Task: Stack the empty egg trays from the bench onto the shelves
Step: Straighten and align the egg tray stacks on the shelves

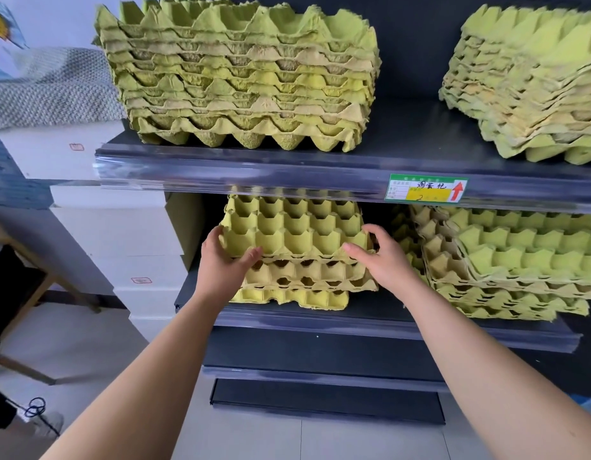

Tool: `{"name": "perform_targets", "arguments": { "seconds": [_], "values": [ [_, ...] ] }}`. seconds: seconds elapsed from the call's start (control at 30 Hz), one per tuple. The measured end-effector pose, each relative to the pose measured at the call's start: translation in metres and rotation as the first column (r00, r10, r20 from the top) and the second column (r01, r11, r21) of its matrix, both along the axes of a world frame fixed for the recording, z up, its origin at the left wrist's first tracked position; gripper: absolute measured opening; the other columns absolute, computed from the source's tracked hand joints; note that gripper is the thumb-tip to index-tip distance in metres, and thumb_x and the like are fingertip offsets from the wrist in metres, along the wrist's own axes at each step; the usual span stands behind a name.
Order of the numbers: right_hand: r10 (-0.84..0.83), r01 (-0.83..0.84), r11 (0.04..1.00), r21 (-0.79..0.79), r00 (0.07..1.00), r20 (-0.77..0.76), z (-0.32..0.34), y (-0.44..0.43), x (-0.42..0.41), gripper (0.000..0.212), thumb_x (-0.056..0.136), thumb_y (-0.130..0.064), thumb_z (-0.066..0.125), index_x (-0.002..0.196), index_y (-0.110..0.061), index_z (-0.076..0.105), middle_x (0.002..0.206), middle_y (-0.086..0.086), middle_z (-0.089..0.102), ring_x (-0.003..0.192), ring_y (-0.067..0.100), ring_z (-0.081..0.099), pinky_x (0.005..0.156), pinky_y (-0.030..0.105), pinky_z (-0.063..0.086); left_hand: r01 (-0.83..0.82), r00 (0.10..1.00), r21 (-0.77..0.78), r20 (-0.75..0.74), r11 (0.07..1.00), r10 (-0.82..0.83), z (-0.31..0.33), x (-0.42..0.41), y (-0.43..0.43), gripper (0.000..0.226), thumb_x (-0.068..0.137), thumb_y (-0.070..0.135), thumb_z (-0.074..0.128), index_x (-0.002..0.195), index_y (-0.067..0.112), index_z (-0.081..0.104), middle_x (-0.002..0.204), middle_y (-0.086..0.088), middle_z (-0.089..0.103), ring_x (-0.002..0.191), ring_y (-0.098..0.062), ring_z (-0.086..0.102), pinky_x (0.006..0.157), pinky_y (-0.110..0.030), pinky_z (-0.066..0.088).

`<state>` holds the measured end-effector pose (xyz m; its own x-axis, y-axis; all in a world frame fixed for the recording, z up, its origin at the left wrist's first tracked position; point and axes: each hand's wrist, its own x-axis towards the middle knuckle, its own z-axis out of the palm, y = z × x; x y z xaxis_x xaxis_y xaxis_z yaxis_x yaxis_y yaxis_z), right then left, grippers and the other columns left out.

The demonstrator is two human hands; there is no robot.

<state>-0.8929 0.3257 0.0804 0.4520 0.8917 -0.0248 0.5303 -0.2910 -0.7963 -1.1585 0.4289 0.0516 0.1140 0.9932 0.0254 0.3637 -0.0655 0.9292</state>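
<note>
Head view: found the top egg tray (294,227) lying on, or just clear of, a short stack (304,281) on the lower shelf (354,322), gripped at its two near corners, with the left hand (221,260) curled round the left corner, the right hand (380,260) pinching the right, and thumbs on top. Judged the two-sided hold as meant to keep the flimsy pulp level and seat its cups square into those below. Noted taller stacks (241,78) on the upper shelf (287,171) and a neighbouring stack (506,260) just beside, presumably kept as separate piles for nesting and stability.
</note>
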Motion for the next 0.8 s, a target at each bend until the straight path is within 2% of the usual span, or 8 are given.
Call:
{"name": "perform_targets", "arguments": {
  "seconds": [0.1,0.27,0.37,0.5,0.6,0.63,0.7,0.8],
  "values": [
    [0.016,-0.012,0.999,0.053,0.997,-0.070,0.005,-0.011,-0.001,0.048,0.075,-0.047,0.075,0.113,-0.027,0.051,0.130,-0.004,0.048,0.119,0.016,0.045,0.089,0.031,0.036,0.000,0.997,-0.004,0.080,1.000,0.000,0.007,0.001,-0.003,0.091,0.077,0.043,0.079,0.150,0.027,0.028,0.146,0.002,0.045,0.128,-0.016,0.049,0.106,-0.035,0.043],
    [-0.041,0.037,0.986,0.165,0.999,0.022,0.001,-0.027,-0.007,0.029,0.073,-0.040,0.079,0.095,-0.029,0.064,0.121,-0.006,0.051,0.112,0.010,0.047,0.090,0.026,0.036,-0.083,0.994,-0.076,0.069,0.994,0.088,0.018,0.016,-0.009,0.108,0.086,0.044,0.069,0.153,0.005,-0.007,0.163,-0.010,0.002,0.150,-0.022,0.006,0.120,-0.039,0.015],
    [0.020,-0.025,0.988,0.153,0.999,0.034,-0.007,-0.031,-0.011,0.026,0.075,-0.046,0.074,0.097,-0.035,0.065,0.121,-0.006,0.049,0.106,0.008,0.050,0.092,0.027,0.041,-0.190,0.982,-0.179,-0.021,0.965,0.189,0.016,0.024,-0.019,0.092,0.089,0.039,0.065,0.146,-0.008,0.010,0.155,-0.023,0.016,0.141,-0.034,0.025,0.111,-0.040,0.028],
    [0.010,-0.002,0.989,0.151,0.999,-0.053,-0.008,-0.033,-0.010,0.030,0.084,-0.050,0.063,0.109,-0.042,0.049,0.121,-0.002,0.051,0.103,0.017,0.056,0.085,0.032,0.046,-0.200,0.979,-0.218,-0.077,0.955,0.187,0.015,0.035,-0.042,0.083,0.087,0.043,0.067,0.141,-0.005,0.024,0.147,-0.019,0.033,0.128,-0.034,0.041,0.102,-0.041,0.037],
    [0.003,0.003,0.996,0.086,0.998,-0.070,-0.002,-0.028,-0.010,0.052,0.081,-0.050,0.068,0.124,-0.040,0.041,0.126,-0.005,0.048,0.112,0.020,0.054,0.094,0.041,0.047,-0.127,0.992,-0.352,-0.025,0.927,0.126,0.020,0.047,-0.055,0.066,0.084,0.052,0.068,0.117,-0.002,0.049,0.100,-0.011,0.060,0.080,-0.023,0.055,0.066,-0.032,0.045],
    [0.003,0.002,0.998,0.061,0.996,-0.091,0.001,-0.026,-0.010,0.063,0.079,-0.050,0.070,0.131,-0.038,0.038,0.130,-0.004,0.046,0.116,0.021,0.053,0.097,0.044,0.047,-0.081,0.994,-0.398,0.036,0.914,0.104,0.021,0.052,-0.057,0.060,0.082,0.053,0.069,0.105,-0.001,0.056,0.090,-0.008,0.063,0.074,-0.024,0.058,0.063,-0.031,0.046],
    [0.010,-0.007,1.000,0.022,0.994,-0.109,0.003,-0.022,-0.011,0.079,0.078,-0.047,0.072,0.143,-0.035,0.030,0.143,-0.001,0.041,0.123,0.022,0.049,0.101,0.047,0.044,-0.006,0.979,-0.458,0.177,0.889,0.097,0.021,0.064,-0.055,0.053,0.079,0.050,0.074,0.093,0.001,0.061,0.085,-0.009,0.070,0.081,-0.029,0.070,0.080,-0.037,0.056],
    [0.032,-0.030,0.999,0.025,0.995,-0.095,0.004,-0.021,-0.017,0.090,0.075,-0.045,0.075,0.148,-0.035,0.021,0.150,-0.002,0.035,0.126,0.022,0.048,0.104,0.048,0.042,0.037,0.924,-0.515,0.344,0.857,0.166,0.021,0.077,-0.051,0.050,0.081,0.034,0.078,0.109,-0.003,0.059,0.088,-0.013,0.070,0.080,-0.027,0.074,0.086,-0.043,0.058]
  ]
}}
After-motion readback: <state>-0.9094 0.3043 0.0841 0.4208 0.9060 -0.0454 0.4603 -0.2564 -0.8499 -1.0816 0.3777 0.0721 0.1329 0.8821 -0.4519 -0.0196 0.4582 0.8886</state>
